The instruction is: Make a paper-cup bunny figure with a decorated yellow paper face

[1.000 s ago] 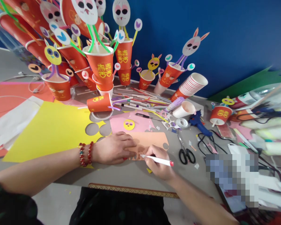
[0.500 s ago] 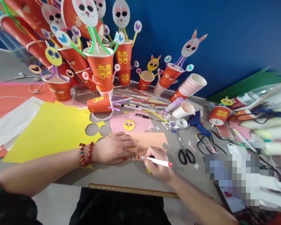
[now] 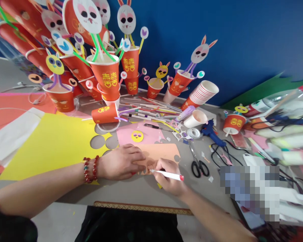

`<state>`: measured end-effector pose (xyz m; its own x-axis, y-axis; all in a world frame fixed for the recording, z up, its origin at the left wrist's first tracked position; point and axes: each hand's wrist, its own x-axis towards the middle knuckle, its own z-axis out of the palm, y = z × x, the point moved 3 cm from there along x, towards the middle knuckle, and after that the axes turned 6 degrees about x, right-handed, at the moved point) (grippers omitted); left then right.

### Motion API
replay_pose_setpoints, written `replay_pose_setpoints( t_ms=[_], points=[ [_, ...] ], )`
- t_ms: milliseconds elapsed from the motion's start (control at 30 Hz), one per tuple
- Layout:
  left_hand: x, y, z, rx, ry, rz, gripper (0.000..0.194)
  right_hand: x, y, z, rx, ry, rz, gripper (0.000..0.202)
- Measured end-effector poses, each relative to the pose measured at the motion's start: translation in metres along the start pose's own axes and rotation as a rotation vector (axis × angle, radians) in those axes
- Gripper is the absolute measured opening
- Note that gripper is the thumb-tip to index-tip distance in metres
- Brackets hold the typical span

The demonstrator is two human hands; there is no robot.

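Note:
My right hand grips a white marker with a red end, its tip down on a peach-coloured sheet of paper. Small drawn shapes show near the tip. Flat on the left part of that sheet lies my left hand, fingers stretched out, holding nothing. Round holes are cut along the sheet's lower and right edges. Behind it, a round yellow face cutout rests on pink paper. A large yellow sheet with cut-out circles spreads left of my left hand.
Black-handled scissors and a blue glue gun with a cord lie to the right. Red paper cups with rabbit faces crowd the back left. Pens and straws lie behind the paper, near a stack of cups.
The whole view has shifted slightly, so things appear a little further left and lower. The marker tip has barely moved on the peach sheet; my left hand stays in place.

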<state>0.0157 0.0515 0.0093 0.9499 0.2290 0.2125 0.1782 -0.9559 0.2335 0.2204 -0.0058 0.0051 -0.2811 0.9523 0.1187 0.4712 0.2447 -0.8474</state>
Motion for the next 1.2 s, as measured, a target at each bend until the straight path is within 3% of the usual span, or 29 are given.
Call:
replay_pose_setpoints(
  t_ms=[1200],
  points=[
    [0.0008,0.0004,-0.0004,0.006,-0.014,-0.012,0.029,0.0012,-0.0009,-0.0003,-0.05,0.016,-0.001,0.016]
  ],
)
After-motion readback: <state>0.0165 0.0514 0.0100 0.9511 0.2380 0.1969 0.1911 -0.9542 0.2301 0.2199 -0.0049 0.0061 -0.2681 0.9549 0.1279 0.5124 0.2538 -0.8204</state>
